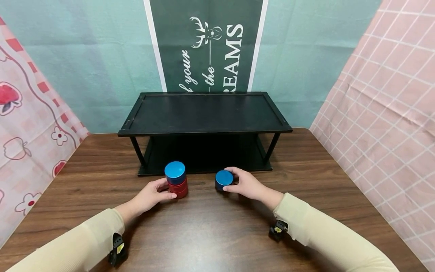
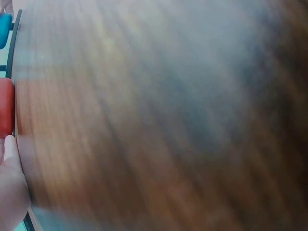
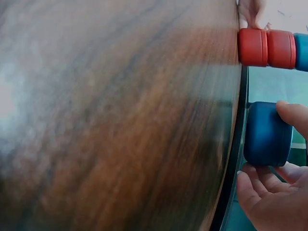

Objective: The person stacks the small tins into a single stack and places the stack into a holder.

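Two round red tins (image 1: 180, 189) stand stacked on the table, with a blue tin (image 1: 175, 171) on top of them. My left hand (image 1: 149, 194) holds the lower part of this stack from its left side, thumb in front and fingers behind. To the right, a separate blue tin (image 1: 222, 178) sits low at the tabletop. My right hand (image 1: 249, 185) grips that tin between the thumb and fingers, which also show around its side in the right wrist view. The left wrist view catches only part of a red tin (image 2: 6, 107) at its edge.
Just behind the tins stands a black two-level shelf (image 1: 204, 113), its lower board (image 1: 207, 166) near the fingertips. The brown wooden table (image 1: 200, 230) extends on both sides. Patterned cloths (image 1: 384, 124) hang at the sides and back.
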A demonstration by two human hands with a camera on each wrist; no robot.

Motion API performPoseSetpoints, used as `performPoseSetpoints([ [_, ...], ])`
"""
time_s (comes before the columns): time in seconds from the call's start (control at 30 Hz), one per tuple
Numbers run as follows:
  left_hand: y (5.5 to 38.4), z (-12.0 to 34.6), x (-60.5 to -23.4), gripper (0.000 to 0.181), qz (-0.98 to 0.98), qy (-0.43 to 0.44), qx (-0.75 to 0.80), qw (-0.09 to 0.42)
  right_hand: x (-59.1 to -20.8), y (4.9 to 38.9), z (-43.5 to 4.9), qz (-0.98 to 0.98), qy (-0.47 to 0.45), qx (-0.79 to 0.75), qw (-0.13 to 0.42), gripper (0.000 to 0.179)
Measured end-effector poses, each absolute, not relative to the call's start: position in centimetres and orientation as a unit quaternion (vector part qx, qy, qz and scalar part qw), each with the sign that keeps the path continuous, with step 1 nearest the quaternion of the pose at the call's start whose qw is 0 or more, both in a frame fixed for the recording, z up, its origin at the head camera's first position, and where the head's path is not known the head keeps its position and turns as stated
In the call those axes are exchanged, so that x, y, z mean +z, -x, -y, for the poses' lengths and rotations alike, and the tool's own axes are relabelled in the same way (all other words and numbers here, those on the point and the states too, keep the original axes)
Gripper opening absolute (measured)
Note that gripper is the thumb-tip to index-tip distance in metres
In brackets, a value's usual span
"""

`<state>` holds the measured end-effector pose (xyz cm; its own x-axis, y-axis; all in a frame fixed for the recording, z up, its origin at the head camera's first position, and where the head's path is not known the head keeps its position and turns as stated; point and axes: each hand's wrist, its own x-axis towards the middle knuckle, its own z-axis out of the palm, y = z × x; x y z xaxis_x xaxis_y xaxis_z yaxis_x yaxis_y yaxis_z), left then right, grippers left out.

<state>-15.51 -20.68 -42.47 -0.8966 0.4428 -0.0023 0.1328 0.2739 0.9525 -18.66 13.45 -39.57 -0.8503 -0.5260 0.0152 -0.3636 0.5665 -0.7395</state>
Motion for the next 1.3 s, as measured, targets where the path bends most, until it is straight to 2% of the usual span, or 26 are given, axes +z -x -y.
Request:
performPoseSetpoints([
  [0.47,15.4,20.7,-42.4,0.056,-0.791,-0.177,0.570,0.134,-39.0,18.1,-13.4,-0.854,0.237,-0.456,0.082,0.062],
  [1.3,15.5,20.8,-42.5,0.056,-0.792,-0.178,0.568,0.137,-35.6,18.0,-14.2,-0.850,0.210,-0.482,0.040,0.058],
])
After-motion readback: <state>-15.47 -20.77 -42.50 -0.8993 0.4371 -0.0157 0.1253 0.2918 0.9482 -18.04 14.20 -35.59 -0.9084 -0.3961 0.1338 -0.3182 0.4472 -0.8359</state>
